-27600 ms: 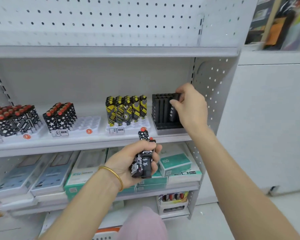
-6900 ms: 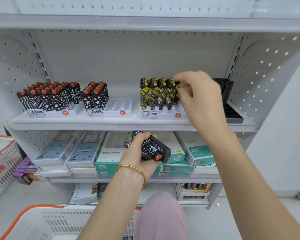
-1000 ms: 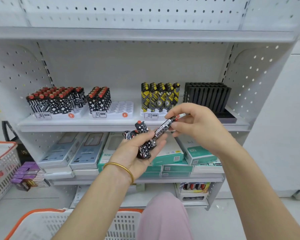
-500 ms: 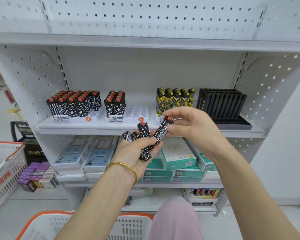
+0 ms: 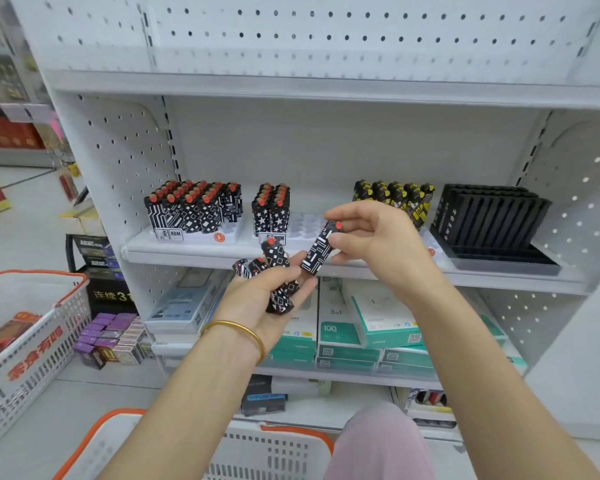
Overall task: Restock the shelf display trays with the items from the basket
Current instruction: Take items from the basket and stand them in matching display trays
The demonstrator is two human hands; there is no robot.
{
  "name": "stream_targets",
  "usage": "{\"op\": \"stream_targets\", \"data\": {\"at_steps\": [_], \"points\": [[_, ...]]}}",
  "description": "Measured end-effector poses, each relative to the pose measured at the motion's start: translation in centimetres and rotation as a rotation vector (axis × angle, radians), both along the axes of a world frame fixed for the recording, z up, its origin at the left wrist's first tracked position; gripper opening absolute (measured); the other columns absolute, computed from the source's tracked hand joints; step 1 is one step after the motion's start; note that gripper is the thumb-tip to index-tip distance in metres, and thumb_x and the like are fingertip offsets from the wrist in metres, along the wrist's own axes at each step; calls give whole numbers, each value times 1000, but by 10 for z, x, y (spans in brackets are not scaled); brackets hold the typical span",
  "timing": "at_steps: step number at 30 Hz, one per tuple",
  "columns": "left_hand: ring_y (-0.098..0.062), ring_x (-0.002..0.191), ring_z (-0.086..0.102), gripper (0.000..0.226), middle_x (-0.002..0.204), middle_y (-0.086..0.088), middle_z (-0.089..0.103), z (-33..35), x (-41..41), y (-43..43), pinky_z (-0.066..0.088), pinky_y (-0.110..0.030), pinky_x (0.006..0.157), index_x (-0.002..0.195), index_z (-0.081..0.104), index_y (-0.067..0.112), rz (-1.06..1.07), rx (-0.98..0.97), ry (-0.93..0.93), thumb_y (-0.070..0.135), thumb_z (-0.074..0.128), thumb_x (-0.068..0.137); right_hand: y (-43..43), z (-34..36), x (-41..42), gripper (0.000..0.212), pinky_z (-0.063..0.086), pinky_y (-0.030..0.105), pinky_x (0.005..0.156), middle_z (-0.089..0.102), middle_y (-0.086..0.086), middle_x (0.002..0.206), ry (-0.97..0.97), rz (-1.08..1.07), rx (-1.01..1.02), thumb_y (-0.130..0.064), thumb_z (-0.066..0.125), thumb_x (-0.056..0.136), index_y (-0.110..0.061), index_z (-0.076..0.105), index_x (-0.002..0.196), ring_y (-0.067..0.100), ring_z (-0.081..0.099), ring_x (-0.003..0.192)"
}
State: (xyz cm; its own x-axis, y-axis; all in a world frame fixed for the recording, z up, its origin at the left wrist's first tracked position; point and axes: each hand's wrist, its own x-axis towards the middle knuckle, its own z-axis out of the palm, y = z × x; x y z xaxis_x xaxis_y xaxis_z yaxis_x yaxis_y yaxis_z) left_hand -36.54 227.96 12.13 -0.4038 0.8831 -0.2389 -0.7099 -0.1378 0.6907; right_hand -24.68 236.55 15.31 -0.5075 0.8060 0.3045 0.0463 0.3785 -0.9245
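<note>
The right hand (image 5: pixel 378 244) pinches one black-and-white geometric-patterned lighter with a red button (image 5: pixel 317 252) by its top end, tilted, just above the left hand (image 5: pixel 267 299). The left hand is curled around a small bunch of similar patterned lighters (image 5: pixel 279 271). The step looks like carrying this single lighter to a tray, so it should be turned upright, button up. Its print should then be matched to a row before it is lowered straight into a free socket. The white plastic display tray (image 5: pixel 305 225) behind the hands has empty sockets beside its star-printed lighters (image 5: pixel 271 213), which a careless push could tip. The geometric-print lighters (image 5: pixel 194 209) further left seem packed tight. All stand on a white metal shelf (image 5: pixel 187 258) with a pegboard back, in a shop aisle. A white plastic basket with an orange rim (image 5: pixel 257 455) sits below.
</note>
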Motion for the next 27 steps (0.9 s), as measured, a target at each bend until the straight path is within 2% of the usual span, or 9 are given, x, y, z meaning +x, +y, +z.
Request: {"op": "stream_targets", "data": {"at_steps": [3,8,11,13,15,16,22,25,27], "points": [[-26,82,67,14,88,-19,71,-2,-7,-1,59,-38,67,89,61,-6,-2,-17,4,-16,52,83,-2,1,-6,26,55,17,57,60,3,79,-8,22,16,12,60,82,-9,63,97,2,60,59],[-24,69,72,17,77,-17,72,-5,-21,-5,59,-33,59,97,61,-7,2,-36,-2,-13,55,83,-4,11,-21,28,52,15,56,58,1,82,-29,18,109,8,63,81,-19,64,88,4,59,54],[-21,67,71,12,75,-15,71,-5,-32,-8,58,-28,56,92,63,-7,27,-46,18,-9,59,81,-5,22,-41,26,48,14,52,60,1,84,-42,16,194,5,64,81,-19,65,92,12,61,61],[-21,67,71,7,76,-15,71,-3,-39,-11,58,-28,55,86,64,-6,47,-47,47,-8,60,81,-2,30,-63,25,52,19,62,61,-6,80,-55,-6,297,4,65,79,-14,67,97,10,60,69],[-21,66,71,7,75,-14,71,-2,-44,-14,57,-27,53,84,65,-3,63,-61,72,-6,62,79,5,36,-89,26,50,22,79,63,-8,83,-133,-52,462,1,67,77,-13,69,99,8,60,78],[-20,65,71,6,75,-14,72,-3,-47,-16,56,-26,52,83,66,-2,68,-73,81,-5,63,79,11,39,-103,26,49,25,82,65,-6,87,-200,-77,540,-2,68,77,-16,69,99,11,60,83],[-13,63,70,9,73,-10,72,-8,-63,-20,48,-15,42,76,66,3,51,-126,120,-3,62,82,37,42,-155,26,50,32,83,65,8,106,-621,-72,750,-3,60,85,-16,66,106,27,60,97],[-12,64,69,9,77,-10,72,-10,-68,-20,45,-14,40,81,67,3,22,-123,128,-4,63,78,39,43,-162,28,49,34,85,63,10,110,-677,-74,799,-2,59,86,-16,67,109,29,60,100],[-12,64,68,11,79,-10,72,-11,-70,-20,45,-14,40,84,66,3,0,-121,127,-5,62,78,40,46,-162,28,47,28,77,58,6,100,-698,-75,807,0,61,84,-16,68,106,29,59,97]]}}
